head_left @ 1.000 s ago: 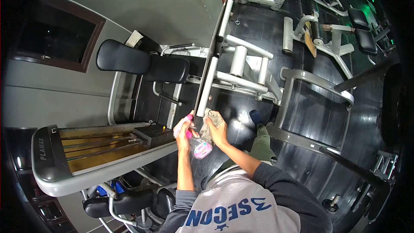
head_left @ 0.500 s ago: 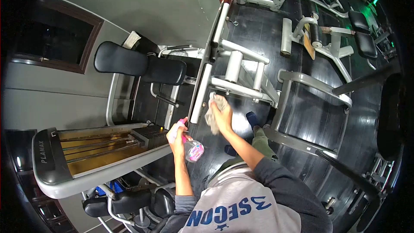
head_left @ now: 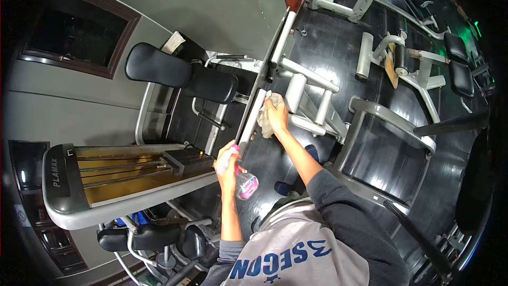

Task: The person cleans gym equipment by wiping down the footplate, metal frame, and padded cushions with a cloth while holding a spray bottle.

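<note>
My left hand (head_left: 226, 171) is closed round the pink neck of a clear spray bottle (head_left: 247, 186) with a pink label. In my right hand (head_left: 277, 116) is a crumpled beige cloth (head_left: 266, 120), bunched under the fingers. The cloth lies against or right beside the light grey bar (head_left: 250, 122) of a machine frame; I cannot tell whether it touches. That bar runs along a thin dark upright edge, with a grey metal frame (head_left: 307, 81) just beyond the right hand. The spray bottle hangs apart from the frame, nearer my body.
To the left stands a weight-stack machine (head_left: 69, 188) marked PLAMAX. Behind it is a black padded seat (head_left: 159, 64). A grey tubular frame (head_left: 365, 104) rises on the right, near my feet. More gym machines (head_left: 405, 58) stand on the dark floor (head_left: 330, 37) further off.
My right hand has moved up and forward with the cloth, onto or close to the grey bar. The left hand with the spray bottle has shifted slightly right. The view has tilted a little.
</note>
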The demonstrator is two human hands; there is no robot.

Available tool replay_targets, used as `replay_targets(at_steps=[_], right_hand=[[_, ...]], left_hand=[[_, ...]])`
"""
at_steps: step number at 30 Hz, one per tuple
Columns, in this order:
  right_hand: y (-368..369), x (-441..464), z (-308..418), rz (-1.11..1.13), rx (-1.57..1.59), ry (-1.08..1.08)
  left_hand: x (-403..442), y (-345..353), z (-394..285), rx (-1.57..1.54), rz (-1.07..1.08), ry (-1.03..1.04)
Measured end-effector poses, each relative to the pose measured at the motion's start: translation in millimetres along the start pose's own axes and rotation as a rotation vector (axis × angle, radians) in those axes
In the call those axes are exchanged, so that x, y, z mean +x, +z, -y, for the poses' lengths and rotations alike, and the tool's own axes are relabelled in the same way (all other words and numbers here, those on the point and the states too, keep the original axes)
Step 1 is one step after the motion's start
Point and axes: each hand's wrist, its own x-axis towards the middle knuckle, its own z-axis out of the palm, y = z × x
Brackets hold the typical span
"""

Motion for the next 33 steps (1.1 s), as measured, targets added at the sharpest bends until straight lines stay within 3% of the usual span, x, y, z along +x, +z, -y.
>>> replay_targets(at_steps=[2,3,4,6,8,10,14,17,18,20,22,24,26,28,30,33], right_hand=[[-3.1,-25.7,6.8,-0.004,-0.06,0.028],[7.0,-30.0,-41.6,0.059,-0.003,-0.032],[1.8,-51.0,-37.1,0.069,-0.102,-0.126],[-11.0,-70.3,-16.5,0.254,-0.032,-0.008],[-14.2,-50.9,-7.1,0.275,-0.074,0.076],[-0.2,-13.6,-29.6,0.091,0.006,-0.02],[-9.8,19.6,-5.8,0.095,-0.075,-0.051],[-15.5,-15.0,-21.3,0.269,-0.037,0.026],[-29.4,-33.8,7.4,0.325,-0.112,-0.02],[-29.0,-37.6,-5.3,0.36,-0.109,-0.12],[-31.6,-21.4,5.0,0.393,-0.035,0.037],[-24.6,1.1,10.8,0.294,0.183,0.061],[-21.7,13.5,11.7,0.255,0.06,-0.044],[-21.3,9.6,12.0,0.187,-0.041,-0.045],[-33.7,2.7,2.7,0.273,-0.035,-0.02],[-48.3,-2.7,-20.6,0.595,-0.08,-0.054]], left_hand=[[0.9,7.9,0.1,-0.004,-0.016,0.019],[2.1,11.5,0.4,-0.009,-0.031,0.041],[3.5,14.1,1.4,-0.009,-0.032,0.041],[6.0,17.6,3.4,-0.114,-0.054,-0.051],[8.1,16.9,2.1,-0.108,-0.054,-0.091],[7.1,17.5,-0.3,-0.104,-0.061,-0.128],[3.2,30.9,1.8,-0.052,-0.14,-0.014],[4.0,39.1,9.3,-0.076,-0.213,0.071],[4.2,41.3,10.6,-0.08,-0.247,0.108],[4.8,47.4,2.2,-0.049,-0.241,0.14],[5.5,51.9,-4.8,-0.016,-0.246,0.174],[9.9,59.8,-12.8,0.038,-0.254,0.273],[10.7,71.3,-26.3,0.031,-0.307,0.267],[16.1,73.5,-23.8,0.075,-0.219,0.114],[26.7,84.0,-24.8,0.092,-0.207,0.18],[45.6,100.1,-32.5,0.289,-0.194,0.124]])
